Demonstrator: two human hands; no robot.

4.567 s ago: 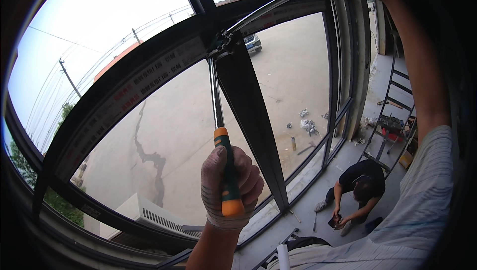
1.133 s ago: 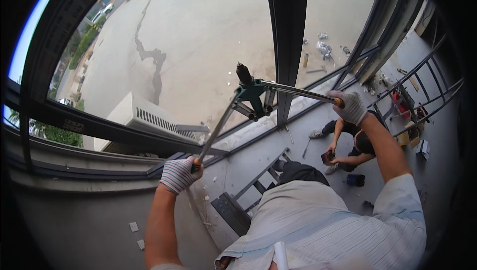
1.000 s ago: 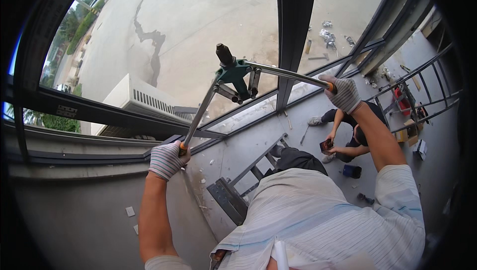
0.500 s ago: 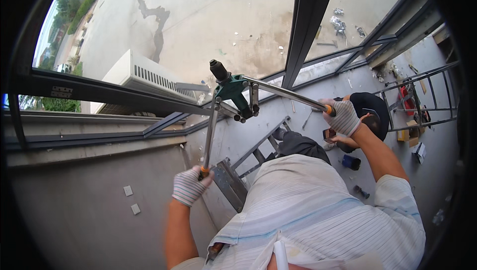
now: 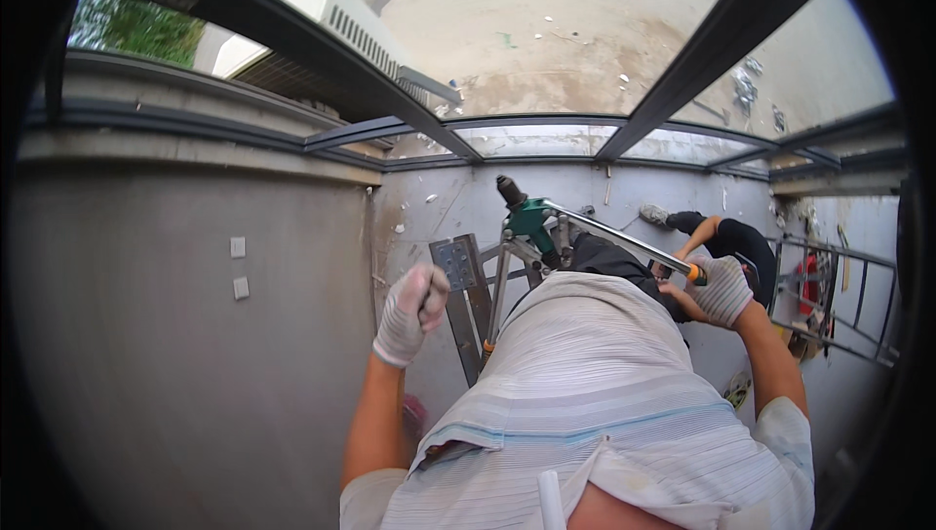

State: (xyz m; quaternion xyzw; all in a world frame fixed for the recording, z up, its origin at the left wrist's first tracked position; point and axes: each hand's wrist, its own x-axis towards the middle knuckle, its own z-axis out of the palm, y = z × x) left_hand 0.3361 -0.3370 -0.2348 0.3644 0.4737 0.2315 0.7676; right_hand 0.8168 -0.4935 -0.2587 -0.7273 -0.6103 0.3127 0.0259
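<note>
A two-handled lever riveter [image 5: 531,220] with a green body, black nose and long chrome arms stands out in front of my belly, its nose tilted up and left. My right hand [image 5: 723,291], in a striped work glove, is wrapped round the orange-banded grip of its right arm. The left arm of the riveter hangs down beside my shirt, its orange band [image 5: 487,346] near the hem. Off to the left of it, my left hand [image 5: 413,314], gloved too, is raised with curled fingers, apart from the riveter. What those fingers hold, if anything, is hidden.
Below me is a metal ladder top [image 5: 458,272]. A dark window frame [image 5: 721,42] crosses ahead, with a white outdoor unit [image 5: 336,13] beyond. A person in black [image 5: 746,252] crouches on the right, near another ladder [image 5: 858,286]. A grey wall [image 5: 195,364] stands left.
My left hand has let go of the riveter's left grip and moved up beside it. The riveter has come closer to my body, still in my right hand. The view has tilted downward.
</note>
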